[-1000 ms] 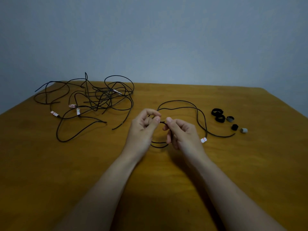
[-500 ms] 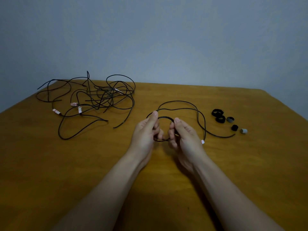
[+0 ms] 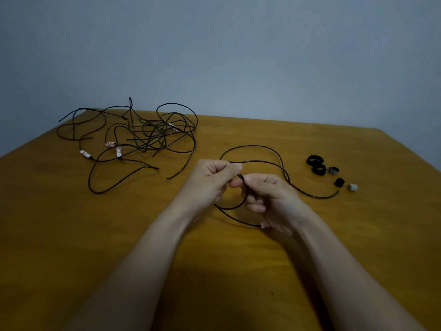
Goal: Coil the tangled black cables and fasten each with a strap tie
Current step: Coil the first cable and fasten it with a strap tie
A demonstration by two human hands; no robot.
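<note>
Half a second ago both hands stood with fingers nearly straight, holding a small ring of cable (image 3: 253, 146) upright between them at the centre of the frame. Now the left hand (image 3: 210, 180) has curled into a loose fist, its thumb and forefinger pinching the cable at the top. The right hand (image 3: 269, 194) has curled too, fingers wrapped round the strand. The ring has dropped and widened: it now hangs below the hands, with a second strand sweeping lower still. The white tag (image 3: 263, 224) has moved from the right side of the right hand to just under its heel.
</note>
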